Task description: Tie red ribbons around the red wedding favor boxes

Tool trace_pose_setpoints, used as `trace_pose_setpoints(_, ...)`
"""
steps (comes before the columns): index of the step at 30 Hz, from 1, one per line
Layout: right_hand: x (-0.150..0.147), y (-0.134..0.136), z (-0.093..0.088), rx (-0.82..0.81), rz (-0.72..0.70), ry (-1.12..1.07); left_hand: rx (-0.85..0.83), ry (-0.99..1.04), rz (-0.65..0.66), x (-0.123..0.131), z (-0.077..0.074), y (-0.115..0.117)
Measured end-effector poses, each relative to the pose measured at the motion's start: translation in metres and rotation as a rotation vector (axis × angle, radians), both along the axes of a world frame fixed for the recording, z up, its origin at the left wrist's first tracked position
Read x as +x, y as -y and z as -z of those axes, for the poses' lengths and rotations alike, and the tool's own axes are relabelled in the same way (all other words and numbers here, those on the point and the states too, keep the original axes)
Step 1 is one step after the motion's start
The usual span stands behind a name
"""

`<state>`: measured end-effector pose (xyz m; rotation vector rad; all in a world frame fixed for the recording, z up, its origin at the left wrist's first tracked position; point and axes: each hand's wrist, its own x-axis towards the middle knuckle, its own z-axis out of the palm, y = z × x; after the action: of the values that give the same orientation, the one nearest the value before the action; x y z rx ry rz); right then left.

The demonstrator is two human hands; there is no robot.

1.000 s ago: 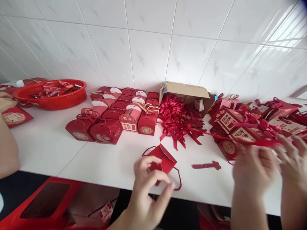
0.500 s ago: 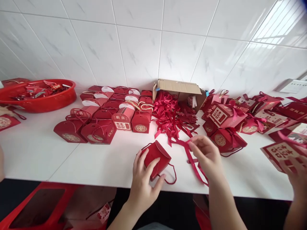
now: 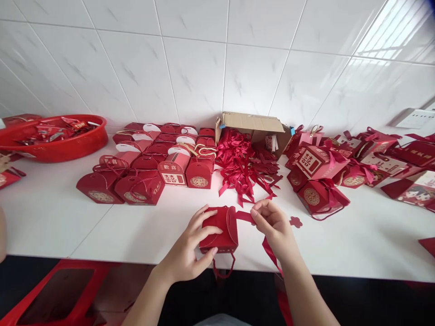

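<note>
Left hand (image 3: pixel 190 246) is spread pretty wide, fingers resting on the red box (image 3: pixel 228 240) beneath them, while the right hand (image 3: pixel 272 225) pinches a ribbon (image 3: pixel 244 217) beside it.

I watch through one camera worn on the person's head, above the near side of the table (image 3: pixel 340 246). It faces forward and down, so the forearms rise from the bottom edge and the left hand (image 3: pixel 195 240) and right hand (image 3: pixel 273 224) sit just below the centre, near me. The tiled wall (image 3: pixel 190 77) fills the top third. My view is wide: it cuts the tub (image 3: pixel 68 147) at the left edge and looks past the table's front edge to a stool (image 3: pixel 98 267) at lower left.
</note>
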<state>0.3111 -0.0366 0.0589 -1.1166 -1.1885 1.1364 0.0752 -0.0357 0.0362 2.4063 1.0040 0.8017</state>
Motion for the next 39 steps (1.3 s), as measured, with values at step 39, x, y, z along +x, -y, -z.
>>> trace_pose_setpoints(39, -0.014, -0.005, 0.023, 0.165, 0.054, 0.37, 0.463, 0.12, -0.441, 0.038, -0.01, -0.005)
